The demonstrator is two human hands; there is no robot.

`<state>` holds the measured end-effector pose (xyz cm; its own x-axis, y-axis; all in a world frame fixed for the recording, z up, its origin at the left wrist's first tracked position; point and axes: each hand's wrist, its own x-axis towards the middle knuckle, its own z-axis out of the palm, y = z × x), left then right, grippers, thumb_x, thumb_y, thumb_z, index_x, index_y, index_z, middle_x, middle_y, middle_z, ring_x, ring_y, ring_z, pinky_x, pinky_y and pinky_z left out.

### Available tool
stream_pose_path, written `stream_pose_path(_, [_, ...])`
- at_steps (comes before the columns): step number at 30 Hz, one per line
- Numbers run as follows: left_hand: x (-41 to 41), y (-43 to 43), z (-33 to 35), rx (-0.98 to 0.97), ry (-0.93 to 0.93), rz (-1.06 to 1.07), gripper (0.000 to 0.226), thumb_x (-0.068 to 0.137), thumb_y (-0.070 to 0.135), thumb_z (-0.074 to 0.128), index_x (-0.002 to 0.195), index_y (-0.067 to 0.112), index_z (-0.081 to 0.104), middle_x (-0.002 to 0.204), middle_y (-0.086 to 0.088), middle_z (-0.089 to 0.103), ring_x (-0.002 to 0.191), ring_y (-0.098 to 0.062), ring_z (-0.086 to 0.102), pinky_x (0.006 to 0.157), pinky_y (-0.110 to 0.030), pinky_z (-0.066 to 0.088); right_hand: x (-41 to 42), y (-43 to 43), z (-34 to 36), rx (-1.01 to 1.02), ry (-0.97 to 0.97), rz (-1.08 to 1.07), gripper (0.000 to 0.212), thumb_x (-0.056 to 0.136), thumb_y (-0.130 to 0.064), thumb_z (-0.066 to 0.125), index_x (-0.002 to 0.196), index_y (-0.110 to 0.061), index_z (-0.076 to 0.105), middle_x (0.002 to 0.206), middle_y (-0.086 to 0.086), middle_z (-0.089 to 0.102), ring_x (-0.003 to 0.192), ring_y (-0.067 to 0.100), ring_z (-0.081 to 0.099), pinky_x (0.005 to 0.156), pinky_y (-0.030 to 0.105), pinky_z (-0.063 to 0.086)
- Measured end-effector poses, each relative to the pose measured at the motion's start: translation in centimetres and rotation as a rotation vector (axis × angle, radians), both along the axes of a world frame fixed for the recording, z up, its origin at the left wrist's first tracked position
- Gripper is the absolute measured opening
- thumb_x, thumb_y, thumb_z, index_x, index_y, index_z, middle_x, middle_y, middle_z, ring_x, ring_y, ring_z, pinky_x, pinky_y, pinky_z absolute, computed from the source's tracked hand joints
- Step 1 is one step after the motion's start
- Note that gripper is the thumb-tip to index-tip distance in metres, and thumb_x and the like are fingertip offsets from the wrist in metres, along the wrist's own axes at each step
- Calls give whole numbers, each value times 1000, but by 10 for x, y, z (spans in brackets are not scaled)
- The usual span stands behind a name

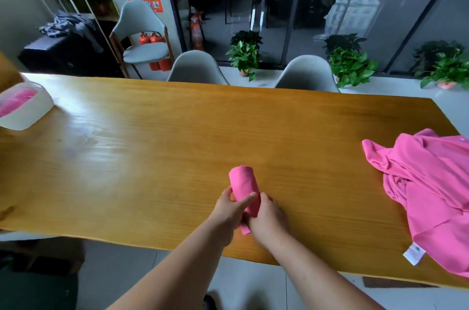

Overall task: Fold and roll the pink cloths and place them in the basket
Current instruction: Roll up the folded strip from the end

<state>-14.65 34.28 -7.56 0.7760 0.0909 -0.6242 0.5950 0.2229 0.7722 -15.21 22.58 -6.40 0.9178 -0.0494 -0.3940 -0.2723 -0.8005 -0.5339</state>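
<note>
Table [152, 144] of yellow wood, carrying a white basket [33, 117] at its far left with pink cloth inside, and a heap of loose pink cloths [431, 195] at its right edge, both well apart from the hands. Grey chairs [195, 66] stand beyond the far edge. Rolled pink cloth [245, 183], near centre, lies with its long axis near-to-far and its far end free. Left hand [229, 210] curls round its left side; right hand [270, 218] grips its near end.

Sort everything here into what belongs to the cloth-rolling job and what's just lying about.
Job: rolled pink cloth, gripped by left hand and right hand; pile of loose pink cloths; white basket.
Lying about: grey chairs; potted plants; red fire extinguishers; heap of dark clothes.
</note>
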Motion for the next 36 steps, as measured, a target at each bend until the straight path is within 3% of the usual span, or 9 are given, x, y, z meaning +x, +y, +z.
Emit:
stream_pose_path(6, [4,41,31,-20,-107,-5,61,85,35,88,133,19,53,113,-17,74,96,-33,75,51,-31,54,0,38,30,84,-126,34,62,82,-45,80,134,-27,52,126,-4,61,108,22,64,78,31,46])
stream_pose_path(9, [1,63,41,-16,-134,-10,60,82,35,91,127,12,58,106,-16,77,94,-30,77,65,-38,62,-2,53,38,122,-168,133,69,81,-50,77,140,-31,46,127,-8,56,108,18,62,82,31,51])
stream_pose_path(12, [-4,87,52,-52,-125,23,45,88,23,86,120,1,63,96,-17,79,81,-29,78,63,-37,62,3,57,41,267,-134,242,65,81,-60,68,138,-35,52,124,-15,56,105,9,63,84,28,52])
stream_pose_path(16, [-8,117,54,-129,-111,57,61,82,27,88,128,-1,62,110,-26,76,96,-39,75,87,-52,63,21,55,47,465,-155,197,28,99,-38,67,128,-37,68,121,-15,67,102,0,65,90,24,53])
stream_pose_path(18, [-10,128,59,-191,-135,28,67,81,30,87,132,-4,59,116,-31,73,101,-41,73,95,-57,59,29,56,49,393,-240,147,30,101,-30,66,129,-38,66,124,-18,62,105,-2,62,86,20,50])
stream_pose_path(21, [-13,139,69,-303,-178,-24,61,88,27,82,135,-4,58,122,-32,70,105,-42,71,107,-64,49,38,62,51,386,-208,173,42,96,-33,73,135,-40,60,128,-24,59,113,1,59,94,30,53])
stream_pose_path(25, [-12,149,77,-439,-208,-23,69,82,30,83,138,-5,60,121,-33,67,103,-41,67,104,-63,49,46,74,54,521,-154,192,33,93,-23,78,124,-30,70,105,-17,78,103,8,72,93,39,59])
stream_pose_path(30, [-17,164,84,-521,-223,-52,68,85,28,78,139,-7,57,115,-31,66,97,-40,69,86,-52,59,47,81,69,670,-224,155,4,96,-28,76,99,-25,77,84,2,79,81,18,76,84,43,57])
stream_pose_path(36, [-17,180,83,-548,-226,-35,69,87,43,80,132,-6,63,108,-27,66,90,-36,67,88,-51,56,61,73,84,663,36,223,33,85,-45,83,83,-14,74,79,2,75,75,11,65,81,39,52])
